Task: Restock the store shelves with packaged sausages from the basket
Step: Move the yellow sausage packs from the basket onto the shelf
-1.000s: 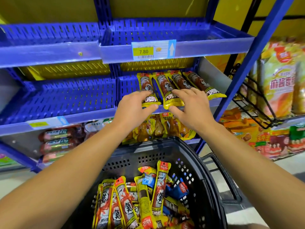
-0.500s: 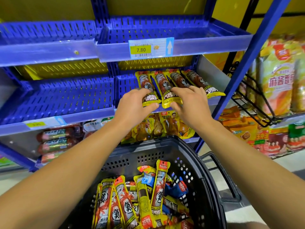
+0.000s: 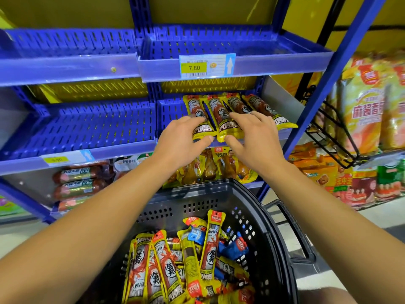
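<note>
- Left hand (image 3: 183,140) up at the middle shelf (image 3: 96,128), fingers curled over the leftmost yellow sausage pack (image 3: 198,116), thumb under its near end – it's got hold of that pack.
- Right hand (image 3: 252,139) just beside it, fingers spread & bent over the second pack (image 3: 222,119), thumb at the pack's lower edge; looks like a light grip, fingertips lying across the third pack (image 3: 237,105) too.
- Both thumbs nearly meet at the shelf's front lip, w/ the two packs' ends between them.
- Four yellow packs in a row on the right half of that shelf, fanned, tops toward the back; fourth pack (image 3: 271,115) furthest right, its near end poking past the lip, no hand on it.
- Left half of the middle shelf is bare blue slats.
- Top shelf (image 3: 274,60) above carries a price tag (image 3: 207,65) reading 7.80 w/ a white arrow.
- Below the hands: drumstick packs (image 3: 210,165) on the lower shelf, red sausage rolls (image 3: 81,179) to the left.
- Black basket (image 3: 276,249) sits under the forearms, plenty of sausage packs in the basket (image 3: 166,270) – yellow & red, one standing upright near the middle, a few blue packets (image 3: 233,249) mixed in.
- Far right: snack bags (image 3: 363,110) on a wire rack (image 3: 333,132), blurry.
</note>
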Motion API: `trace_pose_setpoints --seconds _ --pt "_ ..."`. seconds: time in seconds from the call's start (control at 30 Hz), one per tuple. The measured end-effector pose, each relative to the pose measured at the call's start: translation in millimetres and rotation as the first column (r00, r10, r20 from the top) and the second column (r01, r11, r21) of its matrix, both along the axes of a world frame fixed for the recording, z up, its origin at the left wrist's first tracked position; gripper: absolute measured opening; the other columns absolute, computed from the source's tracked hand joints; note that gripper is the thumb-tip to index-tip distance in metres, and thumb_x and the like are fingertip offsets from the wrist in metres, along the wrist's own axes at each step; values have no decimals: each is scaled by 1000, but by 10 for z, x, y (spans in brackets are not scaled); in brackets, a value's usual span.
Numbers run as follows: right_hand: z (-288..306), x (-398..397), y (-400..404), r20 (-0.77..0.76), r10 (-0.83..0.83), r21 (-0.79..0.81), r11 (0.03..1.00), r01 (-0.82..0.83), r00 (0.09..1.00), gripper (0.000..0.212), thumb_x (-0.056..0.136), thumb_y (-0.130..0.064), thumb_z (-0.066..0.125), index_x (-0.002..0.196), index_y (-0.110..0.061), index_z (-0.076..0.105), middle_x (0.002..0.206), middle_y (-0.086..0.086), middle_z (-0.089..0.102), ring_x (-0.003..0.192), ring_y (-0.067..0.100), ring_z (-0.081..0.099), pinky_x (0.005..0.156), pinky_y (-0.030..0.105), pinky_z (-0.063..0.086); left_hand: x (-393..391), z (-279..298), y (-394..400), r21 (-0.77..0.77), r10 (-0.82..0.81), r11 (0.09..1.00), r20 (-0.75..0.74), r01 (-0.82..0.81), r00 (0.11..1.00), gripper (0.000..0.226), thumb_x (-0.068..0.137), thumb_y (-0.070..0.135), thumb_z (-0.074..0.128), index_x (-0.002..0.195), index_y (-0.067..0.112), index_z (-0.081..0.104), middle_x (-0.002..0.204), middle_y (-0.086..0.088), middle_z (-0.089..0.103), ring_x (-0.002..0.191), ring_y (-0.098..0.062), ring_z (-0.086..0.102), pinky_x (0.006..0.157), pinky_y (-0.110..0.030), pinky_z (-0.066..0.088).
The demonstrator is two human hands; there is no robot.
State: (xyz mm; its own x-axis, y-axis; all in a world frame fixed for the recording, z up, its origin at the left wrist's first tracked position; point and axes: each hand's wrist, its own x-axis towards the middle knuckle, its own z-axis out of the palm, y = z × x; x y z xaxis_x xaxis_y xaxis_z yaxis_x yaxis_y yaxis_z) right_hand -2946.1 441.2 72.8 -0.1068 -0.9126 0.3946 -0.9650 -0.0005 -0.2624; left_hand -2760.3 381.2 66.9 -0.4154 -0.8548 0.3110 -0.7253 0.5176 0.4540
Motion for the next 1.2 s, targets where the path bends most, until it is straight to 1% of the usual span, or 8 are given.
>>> trace_pose_setpoints --seconds 0.27,0.5,0.7,0.87,0.93,1.03,1.13,1.2 --pt "-322 483 744 44 205 37 978 -207 978 58 90 -42 61 143 -21 49 145 -2 51 141 26 34 115 54 22 479 -344 696 -6 -43 999 -31 43 999 66 86 54 52 144 25 46 154 -1 39 146 -22 26 117 -33 14" --pt "-1161 682 1057 127 192 288 932 -221 973 62 91 -45 60 146 -21 44 147 -1 48 142 25 33 117 47 22 941 -1072 1192 164 -57 986 98 40 994 66 91 51 57 148 24 39 159 0 29 149 -20 16 120 -36 11" --pt "-2070 612 1072 255 -43 580 806 -118 966 71 91 -43 63 151 -15 35 150 7 45 138 26 39 112 38 34 1151 -1584 1321 306 -124 951 246 44 961 72 91 56 52 153 29 26 163 4 17 151 -15 7 121 -32 2" --pt "-2628 538 942 300 -276 706 708 -18 913 77 88 -42 67 150 -10 33 148 14 46 134 32 46 107 40 40 1192 -1811 1275 328 -173 942 305 67 936 68 90 50 54 148 16 40 155 -13 36 145 -33 30 117 -44 24" --pt "-2822 520 837 325 -375 724 689 27 868 77 87 -43 69 147 -11 35 145 13 50 131 33 48 104 41 40 1186 -1900 1243 340 -185 937 282 82 941 67 91 46 54 144 8 45 149 -20 43 140 -40 37 114 -46 29" --pt "-3062 523 668 422 -518 742 669 45 744 73 86 -39 72 144 -12 37 140 10 54 128 31 51 103 39 39 1144 -2054 1220 395 -173 916 242 66 955 69 92 42 60 149 9 37 154 -17 36 144 -33 30 120 -42 22" --pt "-3271 547 542 506 -604 738 673 53 616 56 86 -33 73 132 -12 49 126 8 63 117 28 58 102 41 44 1104 -2142 1199 416 -167 907 231 58 958 73 91 45 59 151 13 33 156 -13 34 145 -29 29 120 -37 21" --pt "-3363 563 511 511 -632 743 665 70 582 46 87 -30 72 124 -9 56 117 7 66 110 26 61 96 38 47 1105 -2156 1199 407 -162 911 212 64 964 72 90 44 62 149 12 36 153 -15 38 142 -30 34 117 -37 23"
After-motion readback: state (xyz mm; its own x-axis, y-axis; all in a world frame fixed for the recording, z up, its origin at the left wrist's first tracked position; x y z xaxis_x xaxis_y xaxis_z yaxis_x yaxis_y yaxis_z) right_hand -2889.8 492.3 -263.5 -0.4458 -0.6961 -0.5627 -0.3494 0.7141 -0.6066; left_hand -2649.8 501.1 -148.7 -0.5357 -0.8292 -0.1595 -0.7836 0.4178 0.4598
